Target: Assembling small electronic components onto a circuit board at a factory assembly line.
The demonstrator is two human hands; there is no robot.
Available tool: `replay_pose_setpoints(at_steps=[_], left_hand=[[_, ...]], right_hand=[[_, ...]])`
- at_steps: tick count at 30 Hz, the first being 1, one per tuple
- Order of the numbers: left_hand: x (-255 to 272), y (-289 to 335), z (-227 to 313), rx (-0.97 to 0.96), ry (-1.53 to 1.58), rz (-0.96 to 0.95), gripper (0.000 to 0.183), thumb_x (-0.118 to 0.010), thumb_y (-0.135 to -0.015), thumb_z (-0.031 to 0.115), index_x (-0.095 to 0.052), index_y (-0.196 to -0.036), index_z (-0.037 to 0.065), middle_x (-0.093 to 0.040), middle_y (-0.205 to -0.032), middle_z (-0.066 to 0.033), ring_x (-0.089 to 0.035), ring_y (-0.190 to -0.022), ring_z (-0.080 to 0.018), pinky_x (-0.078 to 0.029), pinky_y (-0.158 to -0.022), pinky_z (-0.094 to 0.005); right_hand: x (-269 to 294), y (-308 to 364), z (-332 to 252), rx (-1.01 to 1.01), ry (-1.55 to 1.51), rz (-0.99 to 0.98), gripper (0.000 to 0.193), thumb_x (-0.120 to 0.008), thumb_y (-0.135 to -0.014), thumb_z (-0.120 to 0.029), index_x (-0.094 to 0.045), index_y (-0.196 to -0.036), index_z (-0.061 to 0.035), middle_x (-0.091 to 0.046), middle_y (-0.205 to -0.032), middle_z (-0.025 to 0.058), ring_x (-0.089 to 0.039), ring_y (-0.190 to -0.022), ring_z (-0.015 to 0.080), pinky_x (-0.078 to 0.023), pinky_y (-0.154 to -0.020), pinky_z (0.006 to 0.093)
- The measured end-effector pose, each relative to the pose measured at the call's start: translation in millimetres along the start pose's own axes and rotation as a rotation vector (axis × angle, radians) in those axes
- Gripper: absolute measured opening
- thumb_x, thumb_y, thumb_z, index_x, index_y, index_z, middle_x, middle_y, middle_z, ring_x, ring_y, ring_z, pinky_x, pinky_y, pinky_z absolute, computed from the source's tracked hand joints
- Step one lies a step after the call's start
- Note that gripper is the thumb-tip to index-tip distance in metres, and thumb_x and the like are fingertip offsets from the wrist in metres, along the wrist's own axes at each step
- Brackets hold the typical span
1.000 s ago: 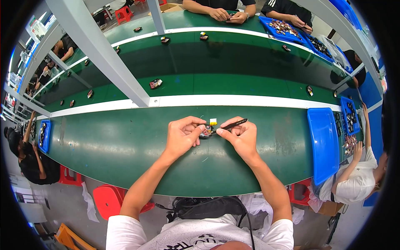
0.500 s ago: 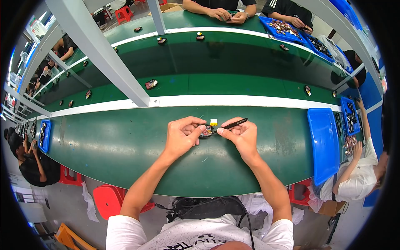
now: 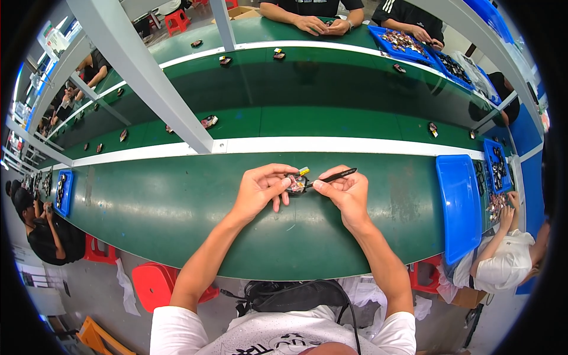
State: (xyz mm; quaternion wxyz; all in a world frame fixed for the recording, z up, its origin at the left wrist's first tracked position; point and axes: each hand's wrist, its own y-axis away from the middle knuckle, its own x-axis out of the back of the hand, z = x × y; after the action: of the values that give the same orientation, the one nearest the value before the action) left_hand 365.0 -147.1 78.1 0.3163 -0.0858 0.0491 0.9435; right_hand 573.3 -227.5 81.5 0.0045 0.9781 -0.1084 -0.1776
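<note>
Between thumb and fingers, my left hand (image 3: 264, 184) grips a small dark electronic housing (image 3: 295, 184) with a reddish circuit board and wires inside. A small yellow-and-silver block (image 3: 304, 171), which looks like a battery pack, sticks out at its upper edge. My right hand (image 3: 344, 194) pinches black tweezers (image 3: 338, 175) slantwise, their tip at the housing's right side. Whether the tip grips a part is too small to tell. Both hands are held over the green worktable (image 3: 177, 201).
A blue tray (image 3: 459, 207) lies on the table to the right, beside a smaller blue tray of black parts (image 3: 497, 165). Ahead, behind a white rail (image 3: 331, 144), a green conveyor belt (image 3: 296, 121) carries several similar housings. Co-workers sit left, right and across. A grey post (image 3: 142, 71) rises left.
The housing has tilted so its inside shows more, and the yellow-and-silver block now sits closer to it. My right hand has shifted slightly right with the tweezers. Housings on the belt have drifted left.
</note>
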Motion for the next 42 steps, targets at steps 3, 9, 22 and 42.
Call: replay_pose_setpoints(at_steps=[3,9,22,42], left_hand=[[-1.9,-0.8,0.3,0.002,0.062,-0.032,0.026,-0.065,-0.098,0.008,-0.066,-0.120,-0.005,-0.070,-0.093,-0.0132,-0.067,-0.064,-0.0144,-0.051,-0.044,-0.0230],[-2.3,-0.5,-7.2,-0.013,0.116,-0.026,0.026,-0.063,-0.100,0.011,-0.063,-0.120,-0.006,-0.068,-0.092,-0.0133,-0.066,-0.062,-0.0156,-0.051,-0.044,-0.0236],[-3.8,1.1,-7.7,-0.080,0.142,-0.055,0.031,-0.063,-0.100,0.012,-0.060,-0.125,-0.006,-0.068,-0.098,-0.0170,-0.067,-0.066,-0.0179,-0.053,-0.045,-0.0244],[-5.4,2.4,-6.3,-0.066,0.149,-0.055,0.032,-0.057,-0.103,0.013,-0.063,-0.128,-0.007,-0.071,-0.095,-0.0189,-0.071,-0.067,-0.0212,-0.057,-0.046,-0.0270]], right_hand=[[0.0,0.7,0.3,0.024,-0.009,-0.023,0.017,-0.077,-0.084,0.004,-0.066,-0.097,0.0024,-0.072,-0.084,0.0092,-0.064,-0.066,0.0062,-0.041,-0.050,0.0166],[1.6,1.8,10.2,0.130,0.139,-0.050,0.019,-0.078,-0.083,0.006,-0.066,-0.097,0.0025,-0.070,-0.084,0.0081,-0.059,-0.064,0.0049,-0.045,-0.056,0.0173],[-6.2,5.7,-2.2,0.013,-0.097,-0.017,0.016,-0.076,-0.085,0.004,-0.066,-0.097,0.0012,-0.069,-0.080,0.0068,-0.052,-0.057,0.0020,-0.034,-0.046,0.0180],[-11.5,10.9,8.8,0.557,0.496,0.039,0.014,-0.085,-0.075,0.003,-0.075,-0.083,-0.0030,-0.075,-0.081,0.0050,-0.043,-0.049,0.0000,-0.029,-0.044,0.0184]])
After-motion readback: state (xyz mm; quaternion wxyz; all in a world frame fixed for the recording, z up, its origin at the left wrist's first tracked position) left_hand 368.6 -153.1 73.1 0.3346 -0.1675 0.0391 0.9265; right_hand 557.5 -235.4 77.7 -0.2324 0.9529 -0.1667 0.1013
